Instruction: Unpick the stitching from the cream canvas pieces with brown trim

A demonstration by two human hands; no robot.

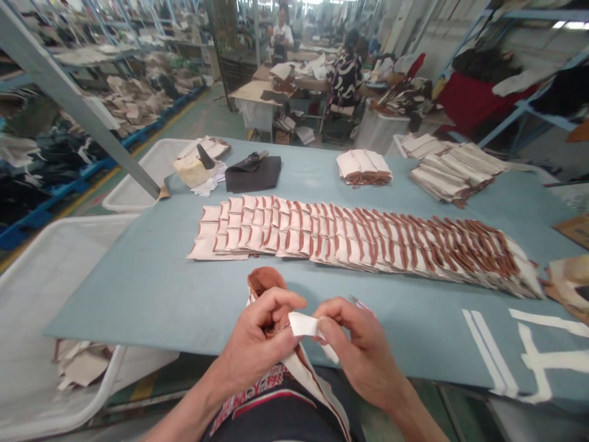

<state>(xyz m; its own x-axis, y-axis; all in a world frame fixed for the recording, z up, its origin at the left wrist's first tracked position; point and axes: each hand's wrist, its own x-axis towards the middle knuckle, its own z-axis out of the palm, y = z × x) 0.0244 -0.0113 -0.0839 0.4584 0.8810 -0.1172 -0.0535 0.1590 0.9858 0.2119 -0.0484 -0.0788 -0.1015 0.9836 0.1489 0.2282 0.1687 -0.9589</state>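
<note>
My left hand (pixel 264 328) is closed on a folded piece of brown and cream material (pixel 267 279), whose brown end sticks up past my fingers. Its cream edge hangs down over my lap. Between thumb and fingers, my right hand (pixel 356 344) pinches a short white strip (pixel 304 324), its free end touching or close to my left fingertips. A long overlapping row of cream pieces with brown edges (pixel 331 233) lies across the table beyond both hands. Just behind my right hand, a small metal tool (pixel 356 301) is partly hidden.
White strips (pixel 490 353) lie at the table's right front. At the back are a cream stack (pixel 363 166), a larger stack (pixel 453 169) and a dark cloth (pixel 253 172). A white bin (pixel 55 264) stands left; a grey post (pixel 87 104) rises there. People work beyond.
</note>
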